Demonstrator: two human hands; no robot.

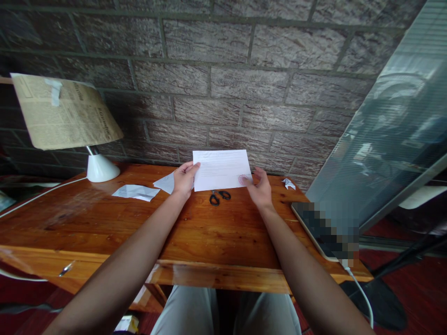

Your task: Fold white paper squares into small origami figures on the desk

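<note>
I hold a white printed sheet of paper upright above the far side of a wooden desk. My left hand pinches its left edge, fingers closed on it. My right hand grips the lower right corner, near a faint pink stamp. Black-handled scissors lie on the desk just below the sheet, between my hands.
A folded white paper and another scrap lie left of my hands. A small crumpled paper piece sits to the right. A lamp stands at the back left. A tablet with a cable lies at the right edge. A brick wall is behind.
</note>
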